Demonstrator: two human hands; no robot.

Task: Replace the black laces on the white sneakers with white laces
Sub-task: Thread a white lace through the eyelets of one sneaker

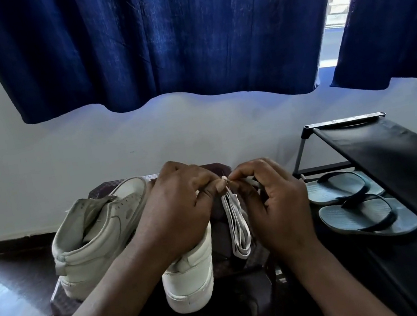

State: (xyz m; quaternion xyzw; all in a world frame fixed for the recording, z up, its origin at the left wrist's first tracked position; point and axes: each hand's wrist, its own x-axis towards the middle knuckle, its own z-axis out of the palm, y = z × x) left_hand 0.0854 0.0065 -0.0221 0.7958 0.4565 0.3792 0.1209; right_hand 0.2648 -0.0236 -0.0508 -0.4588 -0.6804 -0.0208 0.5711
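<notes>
Sneakers come first in the head view: one white sneaker stands on a small dark table, heel toward the camera and toe toward the wall, its collar gaping upward. A second white sneaker stands just beside it on the right, heel also toward the camera, most of its upper hidden under the left forearm. Above this second shoe the left hand has its fingers curled, thumb and forefinger pressed together on the tip of a white lace. The right hand meets it from the other side, its fingertips pinching the same lace end, so the two hands touch at that point. Below the pinch the lace hangs in a folded bundle of several flat loops, dropping between the second sneaker and the right palm toward the table top. To the right of the table stands a black shoe rack with a pair of grey flip-flops on its lower shelf. Behind everything a pale wall rises to dark blue curtains, with a bright gap between them at the upper right.
</notes>
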